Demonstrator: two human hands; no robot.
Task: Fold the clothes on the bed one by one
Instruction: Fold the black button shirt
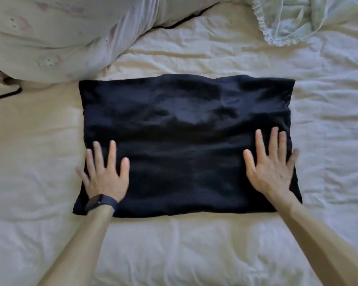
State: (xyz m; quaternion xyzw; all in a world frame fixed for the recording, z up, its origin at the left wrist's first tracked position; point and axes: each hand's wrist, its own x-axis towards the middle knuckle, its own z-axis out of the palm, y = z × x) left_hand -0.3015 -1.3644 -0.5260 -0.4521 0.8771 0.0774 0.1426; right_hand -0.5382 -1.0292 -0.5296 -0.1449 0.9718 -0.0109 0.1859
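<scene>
Two hands are laid flat with fingers spread wide and straight, nothing being gripped; the left hand (104,172) is pressed on the near left part of the dark garment (187,141), its outer fingers reaching over the left edge, while the right hand (271,164) is pressed on the near right part, its little finger just past the right edge; the garment lies directly beneath both palms and stretches away from the fingertips toward the far side. Its long axis is seen to run left to right across the white sheet (184,248), so each short end is reached equally by the hand on that side; a fold of one end over the other is judged likely. A pale bundle (50,34) is heaped far left; a frilled cloth (298,19) lies far right.
</scene>
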